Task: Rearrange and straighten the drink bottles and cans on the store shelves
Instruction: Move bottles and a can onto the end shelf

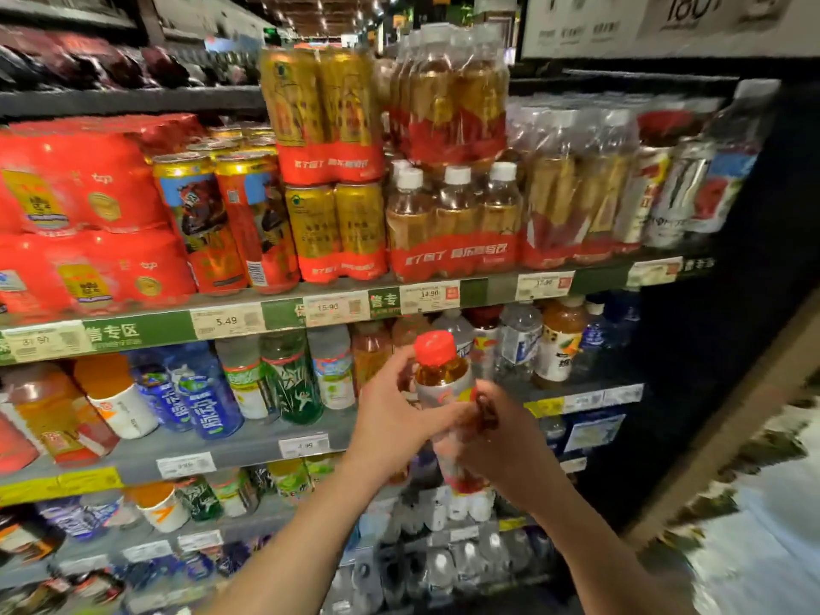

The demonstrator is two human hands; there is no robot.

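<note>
Price tags on the green shelf edge read 5.49, 15.90 and 14.90, under gold and red cans and shrink-wrapped packs of amber bottles whose red bands carry writing too blurred to read. Both arms reach forward and up from the lower edge, and the two hands close around one red-capped bottle of amber drink held upright in front of the second shelf. The left hand wraps its left side, the right hand grips its lower body, blurred.
</note>
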